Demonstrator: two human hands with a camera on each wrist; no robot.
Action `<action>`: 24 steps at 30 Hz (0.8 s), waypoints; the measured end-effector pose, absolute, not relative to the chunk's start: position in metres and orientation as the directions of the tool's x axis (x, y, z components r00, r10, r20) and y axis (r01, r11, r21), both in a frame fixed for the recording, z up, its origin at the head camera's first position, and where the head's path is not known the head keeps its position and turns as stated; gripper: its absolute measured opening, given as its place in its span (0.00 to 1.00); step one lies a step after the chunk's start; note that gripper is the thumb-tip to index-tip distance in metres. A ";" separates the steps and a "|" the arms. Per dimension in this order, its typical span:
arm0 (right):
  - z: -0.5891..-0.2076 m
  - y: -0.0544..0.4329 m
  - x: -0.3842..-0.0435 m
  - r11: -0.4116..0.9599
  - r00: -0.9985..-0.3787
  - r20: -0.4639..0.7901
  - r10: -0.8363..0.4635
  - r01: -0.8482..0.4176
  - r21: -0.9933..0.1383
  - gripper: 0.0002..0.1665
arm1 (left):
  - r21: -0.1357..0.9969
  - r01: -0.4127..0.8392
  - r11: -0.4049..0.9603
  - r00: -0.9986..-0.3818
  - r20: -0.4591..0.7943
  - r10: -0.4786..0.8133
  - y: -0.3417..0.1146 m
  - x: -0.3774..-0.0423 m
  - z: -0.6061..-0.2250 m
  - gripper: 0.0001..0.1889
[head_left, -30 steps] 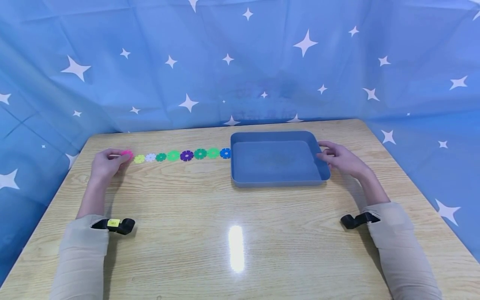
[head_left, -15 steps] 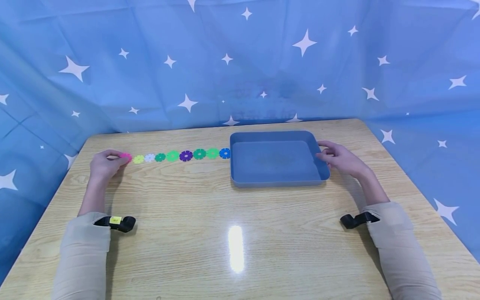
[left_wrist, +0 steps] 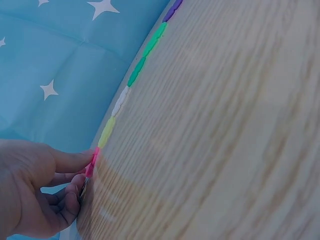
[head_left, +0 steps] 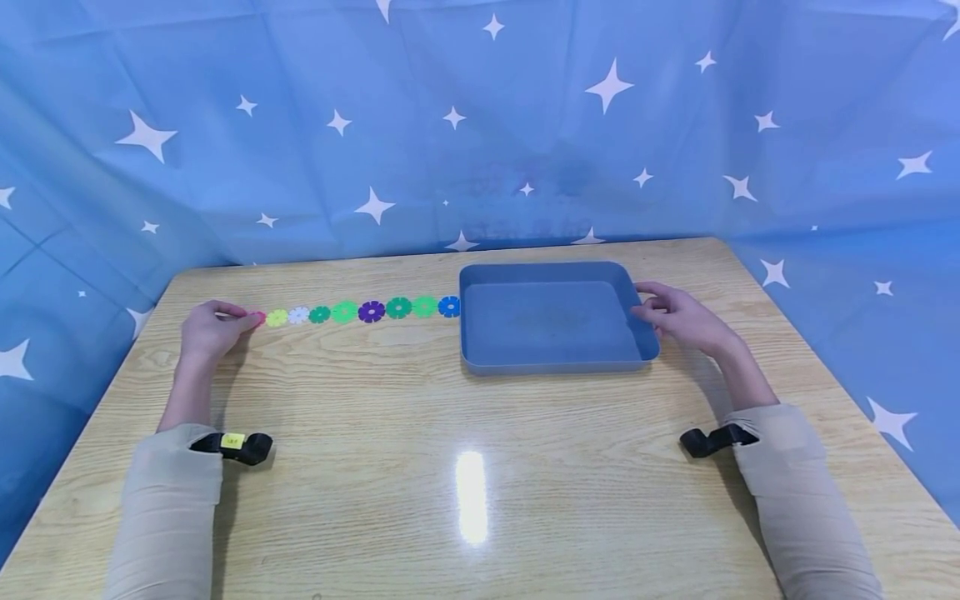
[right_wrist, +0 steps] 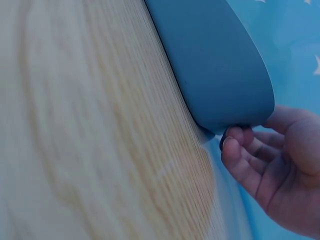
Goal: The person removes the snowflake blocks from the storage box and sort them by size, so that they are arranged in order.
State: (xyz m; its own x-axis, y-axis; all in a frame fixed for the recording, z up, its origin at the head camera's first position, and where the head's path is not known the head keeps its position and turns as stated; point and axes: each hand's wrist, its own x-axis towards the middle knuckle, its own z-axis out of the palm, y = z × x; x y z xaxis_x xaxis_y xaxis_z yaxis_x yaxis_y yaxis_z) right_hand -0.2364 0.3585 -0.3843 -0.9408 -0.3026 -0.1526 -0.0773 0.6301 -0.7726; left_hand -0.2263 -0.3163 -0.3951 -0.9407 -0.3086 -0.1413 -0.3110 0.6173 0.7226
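At the left end of a row of toothed plastic discs, my left hand [head_left: 212, 331] pinches a pink disc [left_wrist: 92, 162] between thumb and fingers. Beside it lies a yellow disc [head_left: 277, 317], then a white disc [head_left: 298, 315]. Farther right come green discs [head_left: 398, 308], a purple disc [head_left: 371, 312] and a blue disc [head_left: 448, 307], the last close to the left wall of a blue-grey tray [head_left: 551, 368]. My right hand [head_left: 686, 318] grips that tray's right wall, thumb over the rim and fingers curled against the outside. A small dark edge shows by those fingertips, its kind unclear.
The wooden table [head_left: 360, 467] runs up to a blue curtain [head_left: 420, 125] with white stars behind and at both sides. Black wrist cameras [head_left: 255, 448] sit at both cuffs. A bright light reflection lies on the tabletop in the middle.
The pink disc has shifted slightly right and nearer to me, close against the yellow one, and my left fingers cover more of it. My right hand and the tray stay put.
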 end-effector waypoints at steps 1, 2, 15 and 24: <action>-0.384 0.359 -0.236 0.633 -0.940 -0.154 -0.305 -0.079 -0.770 0.37 | 0.721 -0.313 0.618 -0.940 -0.143 -0.309 -0.316 -0.226 -0.395 0.28; -0.384 0.359 -0.237 0.633 -0.940 -0.156 -0.304 -0.078 -0.770 0.37 | 0.722 -0.313 0.617 -0.940 -0.143 -0.309 -0.317 -0.226 -0.395 0.28; -0.384 0.356 -0.239 0.642 -0.940 -0.173 -0.293 -0.060 -0.764 0.40 | 0.714 -0.308 0.629 -0.941 -0.131 -0.311 -0.322 -0.215 -0.393 0.30; -0.381 0.352 -0.240 0.644 -0.967 -0.086 -0.240 -0.092 -0.760 0.35 | 0.715 -0.230 0.660 -0.960 -0.054 -0.276 -0.311 -0.214 -0.384 0.28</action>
